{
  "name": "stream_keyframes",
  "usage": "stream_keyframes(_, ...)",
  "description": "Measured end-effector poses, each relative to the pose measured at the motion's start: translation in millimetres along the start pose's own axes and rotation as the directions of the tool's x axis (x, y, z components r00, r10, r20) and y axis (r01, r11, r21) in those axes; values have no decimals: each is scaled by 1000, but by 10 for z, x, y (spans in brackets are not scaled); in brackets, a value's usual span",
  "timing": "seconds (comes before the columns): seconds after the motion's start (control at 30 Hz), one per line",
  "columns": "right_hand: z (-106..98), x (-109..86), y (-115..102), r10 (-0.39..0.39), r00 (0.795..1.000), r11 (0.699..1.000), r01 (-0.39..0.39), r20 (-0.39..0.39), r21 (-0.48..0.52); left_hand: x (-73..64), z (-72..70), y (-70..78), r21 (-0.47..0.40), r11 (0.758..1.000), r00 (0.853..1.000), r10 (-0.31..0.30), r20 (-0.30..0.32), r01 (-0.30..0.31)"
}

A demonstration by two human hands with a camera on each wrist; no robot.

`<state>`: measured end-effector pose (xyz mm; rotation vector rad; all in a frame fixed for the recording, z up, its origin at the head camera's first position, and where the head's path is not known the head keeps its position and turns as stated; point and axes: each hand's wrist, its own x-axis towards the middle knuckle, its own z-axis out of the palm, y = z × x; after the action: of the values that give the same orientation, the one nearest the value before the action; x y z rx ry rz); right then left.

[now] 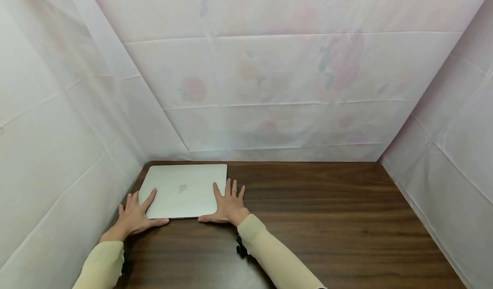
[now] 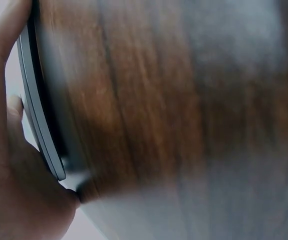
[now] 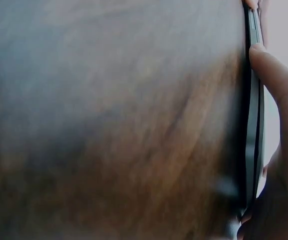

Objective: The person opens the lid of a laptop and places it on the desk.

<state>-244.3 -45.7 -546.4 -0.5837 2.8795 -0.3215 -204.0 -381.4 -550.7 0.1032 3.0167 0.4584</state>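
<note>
A closed silver laptop [image 1: 182, 201] with a logo on its lid lies flat at the far left of the wooden table. At its near left corner is my left hand [image 1: 134, 218], fingers spread, thumb along the front edge and index finger over the lid. My right hand [image 1: 227, 207] spreads likewise round the near right corner, its thumb at the front edge. In the left wrist view, the laptop's thin edge [image 2: 39, 110] runs beside the hand. The right wrist view shows the thumb [image 3: 271, 70] touching that edge.
Dark wood tabletop [image 1: 327, 220] extends to the right and in front of the laptop. Pale fabric with faint fruit prints [image 1: 269, 87] hangs behind it. White cloth walls stand at the left [image 1: 57, 130] and right [image 1: 454, 122], the left one close to my left hand.
</note>
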Motion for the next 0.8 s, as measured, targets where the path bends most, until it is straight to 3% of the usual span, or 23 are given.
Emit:
stream_keyframes(0.4, 2, 54, 7, -2, 1000, 997, 2, -7, 72, 101, -40, -16, -43, 999, 1000, -22, 5, 22)
stream_keyframes(0.8, 14, 186, 56, 31, 999, 998, -32, 13, 61, 269, -53, 13, -44, 999, 1000, -29, 10, 30)
